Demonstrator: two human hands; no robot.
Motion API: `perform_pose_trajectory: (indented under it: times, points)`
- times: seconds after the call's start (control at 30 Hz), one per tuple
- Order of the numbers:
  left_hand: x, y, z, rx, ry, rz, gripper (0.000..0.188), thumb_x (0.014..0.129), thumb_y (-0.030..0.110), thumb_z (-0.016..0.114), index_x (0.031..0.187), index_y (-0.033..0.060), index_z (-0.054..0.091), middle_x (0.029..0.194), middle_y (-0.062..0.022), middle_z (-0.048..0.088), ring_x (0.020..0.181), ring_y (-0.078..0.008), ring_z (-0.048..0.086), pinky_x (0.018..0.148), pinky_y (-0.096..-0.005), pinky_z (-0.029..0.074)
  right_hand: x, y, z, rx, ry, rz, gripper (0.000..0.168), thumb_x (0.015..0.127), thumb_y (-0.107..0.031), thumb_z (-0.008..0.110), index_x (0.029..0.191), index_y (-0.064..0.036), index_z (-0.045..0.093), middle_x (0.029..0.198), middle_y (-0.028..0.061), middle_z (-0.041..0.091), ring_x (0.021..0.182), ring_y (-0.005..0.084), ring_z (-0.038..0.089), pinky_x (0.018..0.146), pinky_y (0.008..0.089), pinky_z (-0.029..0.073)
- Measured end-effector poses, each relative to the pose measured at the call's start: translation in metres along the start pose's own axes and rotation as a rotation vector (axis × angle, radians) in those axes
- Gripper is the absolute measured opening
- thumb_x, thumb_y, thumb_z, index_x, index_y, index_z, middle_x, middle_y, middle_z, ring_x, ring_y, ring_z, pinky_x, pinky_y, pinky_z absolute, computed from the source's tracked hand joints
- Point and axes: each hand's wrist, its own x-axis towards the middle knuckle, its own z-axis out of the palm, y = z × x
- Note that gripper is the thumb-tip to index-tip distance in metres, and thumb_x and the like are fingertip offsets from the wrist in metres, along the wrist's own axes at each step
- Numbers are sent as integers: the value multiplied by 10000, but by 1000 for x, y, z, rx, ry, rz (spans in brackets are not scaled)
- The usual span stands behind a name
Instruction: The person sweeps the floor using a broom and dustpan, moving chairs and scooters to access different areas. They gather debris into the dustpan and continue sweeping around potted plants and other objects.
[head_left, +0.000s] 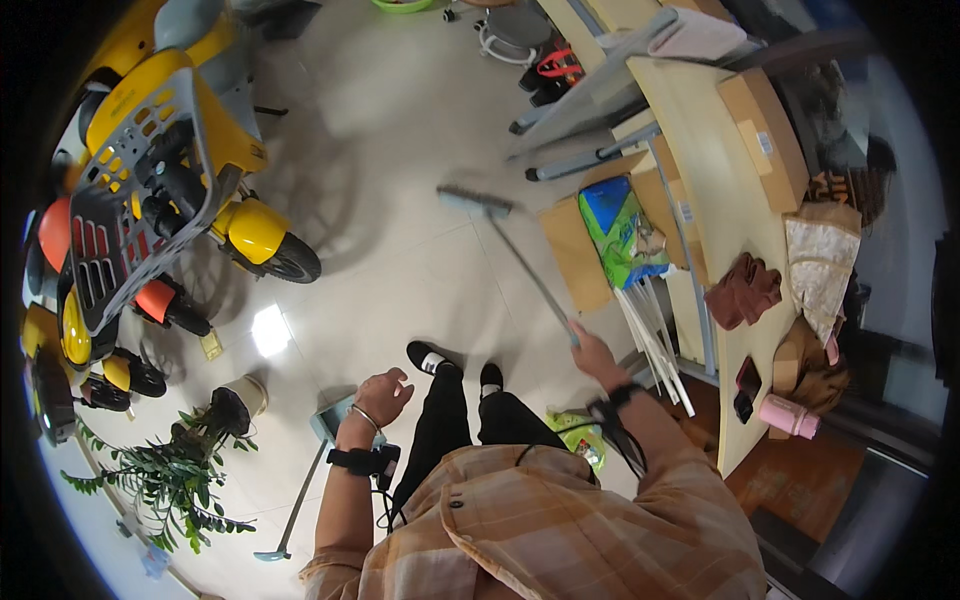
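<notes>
My right hand (595, 355) grips the handle end of a long-handled broom (529, 270). The broom's grey-blue head (474, 201) is out in front of me at floor level, its dark bristles facing away. Nothing is in my left hand (382, 396), which hangs with fingers loosely curled and apart. Below that hand a blue-green dustpan (328, 420) rests on the tiles, partly hidden by my wrist. Its long handle (300, 495) runs back toward the lower left.
Yellow scooters (259, 232) with a grey front basket (202, 202) line the left, near a potted plant (240, 405). At right stand a table (697, 142), an open cardboard box (574, 247) and white tubes (652, 337). A green plastic bag (581, 435) lies beside my leg.
</notes>
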Motion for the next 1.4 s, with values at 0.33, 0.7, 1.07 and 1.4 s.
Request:
perform_pose_trajectory:
  times: [0.33,0.7,1.07,1.4]
  points:
    - [-10,31,34,48,-60,-46,272,799,268,558,950,41,564,772,-134,639,784,-311,604,720,-385,466,-21,71,79,33,-221,221,638,789,-90,423,1372,-90,163,875,301,566,806,433,554,746,486,429]
    - [-1,77,75,58,-64,-2,261,790,254,566,942,41,568,779,-135,637,775,-295,611,711,-375,474,-193,101,47,102,-213,206,522,828,-167,443,1325,-202,287,817,218,602,757,390,578,650,496,437]
    - [-5,110,99,135,-90,1,266,791,249,554,951,37,575,799,-140,636,803,-306,605,734,-373,471,-195,165,109,148,-407,384,733,768,-51,407,1397,-150,44,820,290,582,758,412,581,673,475,450]
    - [0,125,128,191,-97,69,268,785,240,571,930,15,585,776,-135,636,741,-241,620,685,-328,489,-334,193,71,152,-301,508,548,838,-205,460,1348,-252,265,866,204,607,798,363,593,715,471,455]
